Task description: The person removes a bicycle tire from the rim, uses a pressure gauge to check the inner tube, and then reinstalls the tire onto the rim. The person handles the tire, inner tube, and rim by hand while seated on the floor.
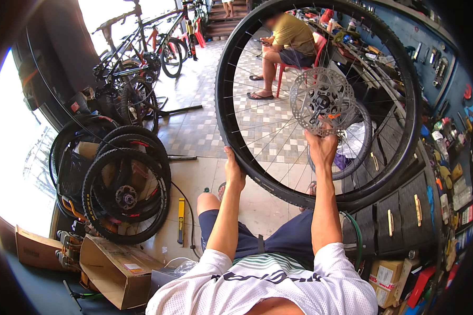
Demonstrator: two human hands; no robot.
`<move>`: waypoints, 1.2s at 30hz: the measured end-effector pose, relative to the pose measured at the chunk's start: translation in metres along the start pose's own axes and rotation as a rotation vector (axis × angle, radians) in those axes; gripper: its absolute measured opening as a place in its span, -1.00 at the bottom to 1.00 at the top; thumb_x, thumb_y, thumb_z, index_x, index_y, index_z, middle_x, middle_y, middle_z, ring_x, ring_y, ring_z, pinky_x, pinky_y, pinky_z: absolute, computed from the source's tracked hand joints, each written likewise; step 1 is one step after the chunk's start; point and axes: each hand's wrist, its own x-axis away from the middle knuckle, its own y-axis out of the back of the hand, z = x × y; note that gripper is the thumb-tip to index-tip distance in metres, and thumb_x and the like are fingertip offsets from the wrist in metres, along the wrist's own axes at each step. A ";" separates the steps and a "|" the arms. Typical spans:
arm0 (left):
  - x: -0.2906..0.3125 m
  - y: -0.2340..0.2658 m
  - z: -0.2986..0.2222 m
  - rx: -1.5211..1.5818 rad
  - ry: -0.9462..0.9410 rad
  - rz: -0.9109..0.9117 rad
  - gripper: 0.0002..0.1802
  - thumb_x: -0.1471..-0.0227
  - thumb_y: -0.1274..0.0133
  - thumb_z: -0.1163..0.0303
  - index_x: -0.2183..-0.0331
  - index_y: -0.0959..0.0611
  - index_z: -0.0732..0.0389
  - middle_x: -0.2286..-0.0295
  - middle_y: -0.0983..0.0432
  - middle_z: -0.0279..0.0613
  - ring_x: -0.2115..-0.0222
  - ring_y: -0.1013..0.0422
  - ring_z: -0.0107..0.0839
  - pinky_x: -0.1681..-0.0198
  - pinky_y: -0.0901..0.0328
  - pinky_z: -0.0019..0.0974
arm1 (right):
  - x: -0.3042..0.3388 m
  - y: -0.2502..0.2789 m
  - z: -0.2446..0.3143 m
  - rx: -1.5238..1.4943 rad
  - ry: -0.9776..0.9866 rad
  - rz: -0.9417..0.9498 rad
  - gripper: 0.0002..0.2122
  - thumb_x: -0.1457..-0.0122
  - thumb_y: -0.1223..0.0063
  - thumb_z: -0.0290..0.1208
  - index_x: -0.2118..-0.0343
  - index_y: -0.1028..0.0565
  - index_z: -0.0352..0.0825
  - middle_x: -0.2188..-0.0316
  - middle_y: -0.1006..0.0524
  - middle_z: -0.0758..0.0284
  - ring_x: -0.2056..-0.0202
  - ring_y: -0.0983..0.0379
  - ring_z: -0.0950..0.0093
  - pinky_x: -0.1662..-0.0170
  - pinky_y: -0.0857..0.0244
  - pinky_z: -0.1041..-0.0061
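A large bicycle wheel (223, 118) with a black knobbly tyre is held up in front of me, its spokes facing me. At its hub sits a silver disc brake rotor (302, 86) full of holes. My left hand (235, 169) grips the tyre at its lower left, thumb on the near side and fingers mostly hidden behind it. My right hand (322, 143) reaches in to the hub just below the rotor's centre, its fingers closed around the axle area. A small orange part (332, 116) shows beside the hub above that hand.
Several wheels with tyres (126, 197) lean together on the left, near bicycles (142, 63). A yellow tool (181, 220) lies on the floor by an open cardboard box (118, 270). Dark drawers (394, 220) and a cluttered bench line the right. A person (294, 39) sits beyond the wheel.
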 end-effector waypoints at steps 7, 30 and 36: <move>-0.002 -0.011 -0.004 0.017 -0.134 -0.031 -0.38 -0.23 0.02 -0.20 0.28 -0.60 0.26 0.49 -0.55 -0.26 0.53 -0.47 -0.44 0.46 -0.42 -0.33 | 0.002 0.006 0.016 -0.026 0.036 -0.024 -0.56 0.07 -0.35 -0.50 0.08 -0.50 -0.46 0.36 -0.62 0.24 0.34 -0.57 0.46 0.21 -0.42 0.46; -0.008 -0.015 0.048 0.284 0.082 0.019 -0.47 -0.24 0.05 -0.20 0.33 -0.52 0.12 0.53 -0.45 -0.26 0.55 -0.45 -0.29 0.40 -0.45 -0.12 | -0.002 -0.007 0.037 -0.026 0.098 -0.021 -0.56 0.00 -0.30 -0.56 0.01 -0.46 -0.41 0.42 -0.60 0.35 0.39 -0.49 0.59 0.28 -0.34 0.55; -0.025 0.009 0.081 0.345 0.193 0.084 -0.47 -0.24 0.06 -0.21 0.20 -0.54 0.10 0.41 -0.54 -0.23 0.43 -0.50 -0.26 0.26 -0.46 -0.09 | 0.001 -0.020 0.029 0.054 0.233 -0.002 -0.58 0.01 -0.38 -0.44 0.08 -0.47 -0.34 0.47 -0.56 0.39 0.43 -0.48 0.52 0.30 -0.36 0.49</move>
